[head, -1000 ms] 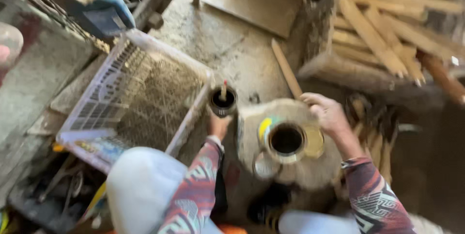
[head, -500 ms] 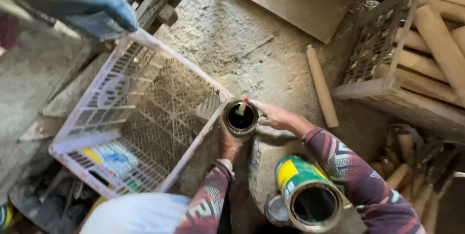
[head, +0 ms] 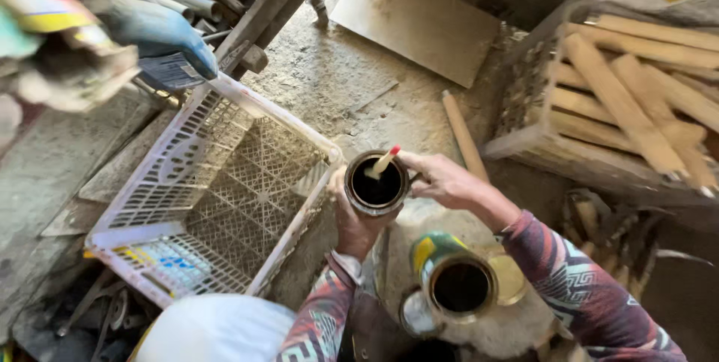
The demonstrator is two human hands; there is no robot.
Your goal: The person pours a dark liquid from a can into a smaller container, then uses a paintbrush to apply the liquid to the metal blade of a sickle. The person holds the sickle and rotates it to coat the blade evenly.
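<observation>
My left hand (head: 355,221) grips a small round tin (head: 376,184) from below; dark liquid fills it. A pale brush handle with a red tip (head: 383,162) stands in the liquid, leaning right. My right hand (head: 442,179) rests against the tin's right rim, fingers close to the handle; whether it pinches the handle I cannot tell. Below the right forearm stands a larger open can (head: 458,281) with a green and yellow label and a dark inside, on a pale stone block (head: 494,332). Its loose lid (head: 417,314) lies beside it.
A white plastic lattice crate (head: 217,197) lies tilted at my left, touching the tin. A wooden crate (head: 599,115) full of turned wooden sticks stands at right. One loose stick (head: 464,137) lies on the dusty concrete floor. Metal clutter and a blue glove (head: 161,36) sit upper left.
My right hand left the large can and came up to the small tin. The view shifted, so the large can now sits lower in the picture.
</observation>
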